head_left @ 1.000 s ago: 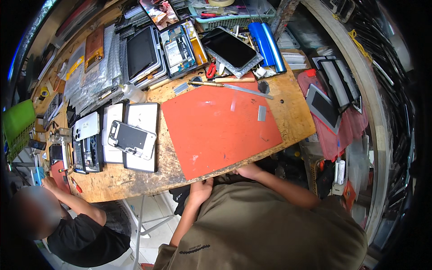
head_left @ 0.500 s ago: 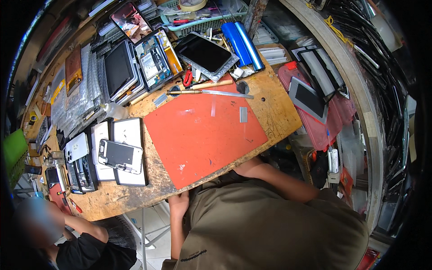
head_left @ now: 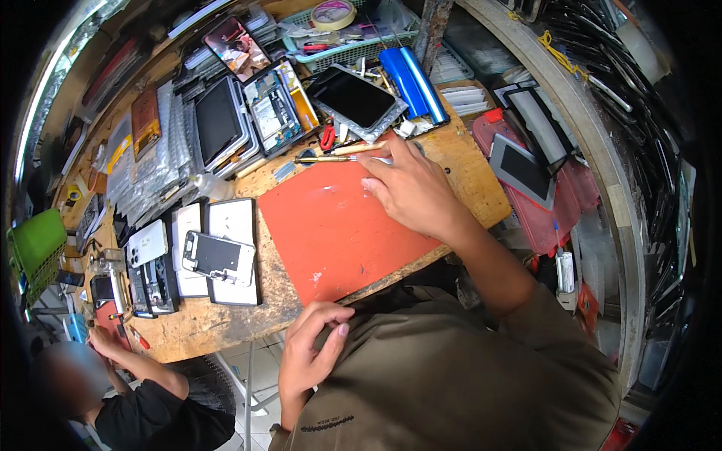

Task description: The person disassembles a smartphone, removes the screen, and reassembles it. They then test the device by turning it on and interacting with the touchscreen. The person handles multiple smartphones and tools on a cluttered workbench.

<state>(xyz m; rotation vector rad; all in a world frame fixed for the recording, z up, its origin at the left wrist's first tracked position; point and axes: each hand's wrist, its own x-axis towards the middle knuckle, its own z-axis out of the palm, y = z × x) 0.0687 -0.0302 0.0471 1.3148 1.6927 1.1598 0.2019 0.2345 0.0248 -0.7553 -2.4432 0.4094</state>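
Over the far right part of a red mat (head_left: 316, 233), my right hand (head_left: 421, 192) reaches with its fingers stretched forward and the thumb apart. Its fingertips lie by a thin brass-handled tool (head_left: 323, 159) with a long metal blade, and by a wooden stick (head_left: 368, 148). The hand covers most of the blade; whether it touches either one I cannot tell. My left hand (head_left: 312, 349) is at the near edge of the bench, in front of my shirt. Its fingers are loosely bent, the thumb apart, and nothing shows in it.
Left of the mat lie white-lined trays (head_left: 237, 289) bearing a phone part (head_left: 218, 257). Behind are a small bottle (head_left: 213, 186), opened tablets (head_left: 274, 113), a dark-screened tablet (head_left: 353, 96) and a blue roll (head_left: 406, 79). A co-worker (head_left: 143, 402) sits at lower left.
My right hand has come up from below the bench edge and forward over the mat to the brass-handled tool. My left hand has risen from under the edge. The view has shifted slightly.
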